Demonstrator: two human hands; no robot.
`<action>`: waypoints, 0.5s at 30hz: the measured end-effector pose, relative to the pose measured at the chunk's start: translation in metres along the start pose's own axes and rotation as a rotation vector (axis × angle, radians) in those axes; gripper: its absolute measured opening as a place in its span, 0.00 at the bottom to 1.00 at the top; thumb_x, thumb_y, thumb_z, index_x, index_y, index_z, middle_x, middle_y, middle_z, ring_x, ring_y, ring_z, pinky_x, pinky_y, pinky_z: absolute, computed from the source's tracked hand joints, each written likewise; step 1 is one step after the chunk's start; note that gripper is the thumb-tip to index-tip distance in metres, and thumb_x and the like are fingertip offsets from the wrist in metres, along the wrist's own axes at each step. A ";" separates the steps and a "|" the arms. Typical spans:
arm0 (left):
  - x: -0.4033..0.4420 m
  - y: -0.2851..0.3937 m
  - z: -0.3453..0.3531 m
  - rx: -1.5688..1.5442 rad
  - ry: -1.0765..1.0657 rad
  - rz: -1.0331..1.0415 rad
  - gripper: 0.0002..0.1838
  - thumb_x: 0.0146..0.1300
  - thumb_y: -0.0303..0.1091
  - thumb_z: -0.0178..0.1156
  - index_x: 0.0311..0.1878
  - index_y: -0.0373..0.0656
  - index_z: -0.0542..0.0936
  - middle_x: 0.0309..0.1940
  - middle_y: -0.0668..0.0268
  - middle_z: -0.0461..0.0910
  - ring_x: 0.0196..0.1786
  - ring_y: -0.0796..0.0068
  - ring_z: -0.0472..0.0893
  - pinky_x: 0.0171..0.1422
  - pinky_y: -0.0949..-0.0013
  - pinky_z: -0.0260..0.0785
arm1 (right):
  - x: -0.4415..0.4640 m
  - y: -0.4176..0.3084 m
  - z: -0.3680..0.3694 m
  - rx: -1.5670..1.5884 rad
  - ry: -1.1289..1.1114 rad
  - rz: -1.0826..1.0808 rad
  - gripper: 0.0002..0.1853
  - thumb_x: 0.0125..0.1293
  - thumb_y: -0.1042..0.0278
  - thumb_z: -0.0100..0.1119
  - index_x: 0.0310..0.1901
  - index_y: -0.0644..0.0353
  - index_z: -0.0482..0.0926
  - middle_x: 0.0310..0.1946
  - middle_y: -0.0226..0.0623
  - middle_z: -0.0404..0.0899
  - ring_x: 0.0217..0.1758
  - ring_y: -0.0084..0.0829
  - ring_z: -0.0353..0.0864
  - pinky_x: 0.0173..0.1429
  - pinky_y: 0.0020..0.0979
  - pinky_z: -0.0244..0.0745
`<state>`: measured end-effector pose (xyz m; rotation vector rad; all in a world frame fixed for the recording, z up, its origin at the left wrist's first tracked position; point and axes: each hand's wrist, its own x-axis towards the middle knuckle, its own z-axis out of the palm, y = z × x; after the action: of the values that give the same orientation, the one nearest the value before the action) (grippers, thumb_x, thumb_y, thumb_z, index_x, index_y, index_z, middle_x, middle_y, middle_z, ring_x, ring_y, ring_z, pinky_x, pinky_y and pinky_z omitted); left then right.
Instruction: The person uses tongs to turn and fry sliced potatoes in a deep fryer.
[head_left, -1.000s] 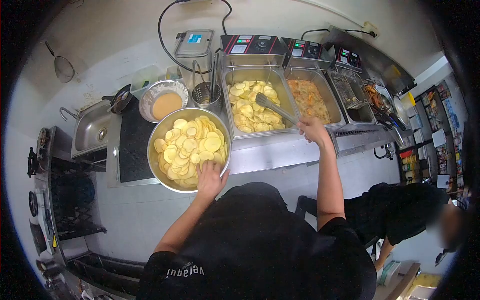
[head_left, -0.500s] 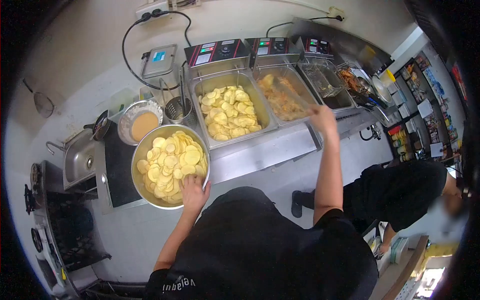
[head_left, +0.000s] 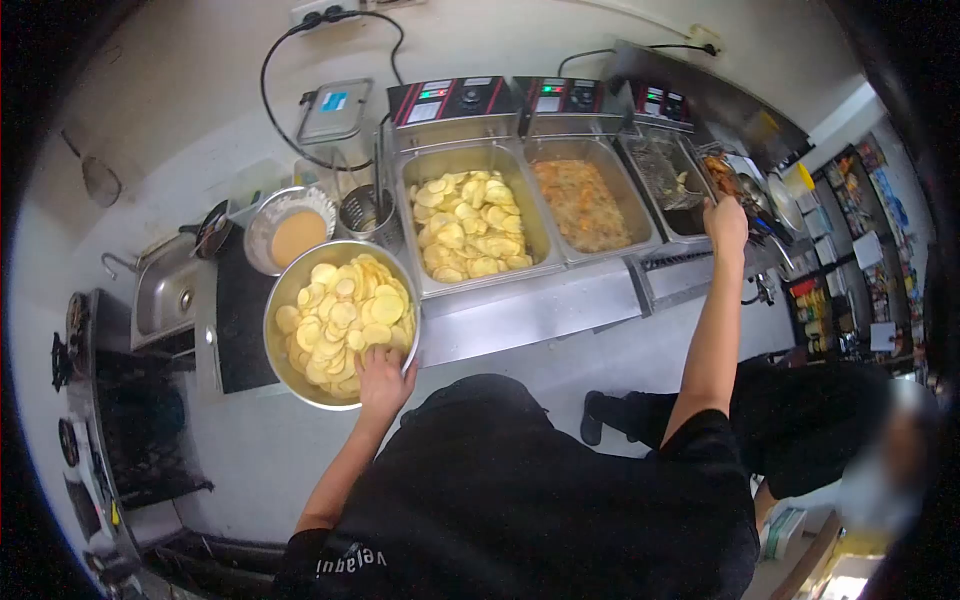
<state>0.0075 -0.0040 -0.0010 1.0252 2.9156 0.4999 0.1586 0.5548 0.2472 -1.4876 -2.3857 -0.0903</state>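
Observation:
My left hand (head_left: 384, 378) rests with its fingers apart on the near side of a steel bowl (head_left: 273, 352) full of pale, thin round slices (head_left: 340, 315). My right hand (head_left: 727, 225) is closed round the handle of metal tongs, over the front edge of the right fryer (head_left: 686, 222); the tongs are thin and blurred here. A wire basket (head_left: 655, 172) sits in that fryer. More slices (head_left: 470, 225) lie in the oil of the left fryer (head_left: 545, 270). Orange-brown pieces bubble in the middle fryer (head_left: 580, 205).
Behind the steel bowl stand a bowl of beige batter (head_left: 298, 236) and a perforated metal holder (head_left: 360, 212). A sink (head_left: 170, 295) is at the left. Fried food (head_left: 722, 175) and a white plate (head_left: 783, 200) lie at the right. Another person (head_left: 820, 425) is at the lower right.
My right hand has moved right with the tongs, from the left fryer past the middle one to the right fryer. My left hand has stayed at the bowl. The view has shifted.

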 end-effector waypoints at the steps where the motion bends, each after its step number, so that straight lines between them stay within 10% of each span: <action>1: 0.001 0.000 0.001 0.000 0.020 0.011 0.21 0.65 0.51 0.64 0.46 0.41 0.83 0.50 0.53 0.76 0.63 0.50 0.72 0.71 0.30 0.56 | -0.019 -0.012 0.000 0.107 0.017 -0.092 0.20 0.68 0.54 0.62 0.54 0.60 0.84 0.47 0.56 0.85 0.53 0.53 0.85 0.57 0.48 0.78; 7: 0.001 0.002 0.001 0.021 0.021 0.005 0.21 0.64 0.51 0.64 0.46 0.41 0.82 0.48 0.55 0.77 0.62 0.51 0.73 0.69 0.31 0.58 | -0.105 -0.128 0.030 0.078 -0.393 -0.500 0.19 0.64 0.56 0.64 0.48 0.62 0.86 0.40 0.55 0.86 0.49 0.52 0.86 0.56 0.48 0.79; 15: -0.002 -0.001 0.002 0.015 0.060 0.016 0.21 0.65 0.52 0.64 0.46 0.41 0.82 0.47 0.54 0.77 0.60 0.51 0.74 0.68 0.32 0.59 | -0.142 -0.177 0.114 0.062 -0.399 -0.485 0.17 0.65 0.57 0.61 0.39 0.66 0.86 0.37 0.57 0.86 0.45 0.54 0.87 0.53 0.49 0.80</action>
<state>0.0085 -0.0050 -0.0031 1.0544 2.9705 0.5187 0.0315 0.3774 0.1165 -0.9358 -2.9935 0.1848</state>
